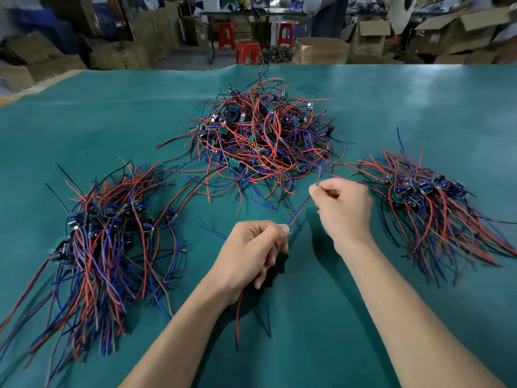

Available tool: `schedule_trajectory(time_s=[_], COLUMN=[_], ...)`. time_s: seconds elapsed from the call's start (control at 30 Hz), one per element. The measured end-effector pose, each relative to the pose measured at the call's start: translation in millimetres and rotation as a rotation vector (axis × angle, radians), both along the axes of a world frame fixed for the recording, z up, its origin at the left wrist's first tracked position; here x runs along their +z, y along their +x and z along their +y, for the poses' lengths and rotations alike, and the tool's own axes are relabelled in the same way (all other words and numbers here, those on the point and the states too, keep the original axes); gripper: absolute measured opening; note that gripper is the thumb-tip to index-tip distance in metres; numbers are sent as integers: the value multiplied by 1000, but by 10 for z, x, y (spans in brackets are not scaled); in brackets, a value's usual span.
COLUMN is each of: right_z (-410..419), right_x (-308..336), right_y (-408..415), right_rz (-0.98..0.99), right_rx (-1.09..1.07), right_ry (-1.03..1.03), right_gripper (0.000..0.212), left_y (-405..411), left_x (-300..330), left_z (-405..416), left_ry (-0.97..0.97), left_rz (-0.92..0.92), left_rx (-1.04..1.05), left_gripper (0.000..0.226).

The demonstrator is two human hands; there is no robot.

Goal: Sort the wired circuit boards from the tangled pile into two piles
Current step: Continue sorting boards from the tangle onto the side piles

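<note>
Wires in hand: a red and blue pair [300,210] is stretching between both hands, above the green mat [419,113].
Left hand [251,254]: fingers are curling closed, pinching the wires' near end; a red wire is hanging below the fist.
Right hand [342,207]: thumb and forefinger are pinching the far end.
Piles: three, with the tangled pile [263,135] lying centre-back, a sorted pile left [103,242], another right [430,208].
</note>
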State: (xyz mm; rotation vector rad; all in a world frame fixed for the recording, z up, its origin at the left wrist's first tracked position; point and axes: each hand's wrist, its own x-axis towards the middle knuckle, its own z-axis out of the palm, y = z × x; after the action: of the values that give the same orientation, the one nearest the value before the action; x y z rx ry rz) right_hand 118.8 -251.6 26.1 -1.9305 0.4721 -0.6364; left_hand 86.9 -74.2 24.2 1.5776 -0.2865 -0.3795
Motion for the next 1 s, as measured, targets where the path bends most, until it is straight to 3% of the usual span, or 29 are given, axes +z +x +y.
schedule_trajectory(time_s=[0.2, 0.33, 0.37, 0.5, 0.63, 0.73, 0.87, 0.93, 1.0], right_z=[-144, -140, -169, -391, -346, -113, 165, 202, 181], right_x=[-8, -34, -37, 40, 152, 221, 175, 116, 91], right_y=[-2, 16, 41, 58, -3, -50, -163, -178, -173], right_rz=[-57, -103, -96, -133, -224, -65, 206, 148, 81], right_rx=[-132, -178, -185, -139, -132, 70, 718, 806, 768], right_ry=[-243, -271, -160, 609, 909, 821, 468, 287, 252], right_gripper=[12, 8, 11, 19, 12, 9, 23, 24, 23], left_y=[2, 3, 1, 10, 50, 62, 71, 79, 80], left_x=[-13, -30, -34, -39, -53, -62, -35, -24, -26], left_z=[13, 26, 38, 57, 23, 24, 58, 71, 63], left_ry=[18, 22, 19, -26, -117, -215, -269, -277, -288], left_rz=[-25, -37, -38, -23, 2, 48, 64, 63, 75], left_rx=[-63, -87, -95, -98, -46, -2, -7, -15, 7], left_gripper=[33, 34, 34, 34, 32, 29, 22, 26, 26])
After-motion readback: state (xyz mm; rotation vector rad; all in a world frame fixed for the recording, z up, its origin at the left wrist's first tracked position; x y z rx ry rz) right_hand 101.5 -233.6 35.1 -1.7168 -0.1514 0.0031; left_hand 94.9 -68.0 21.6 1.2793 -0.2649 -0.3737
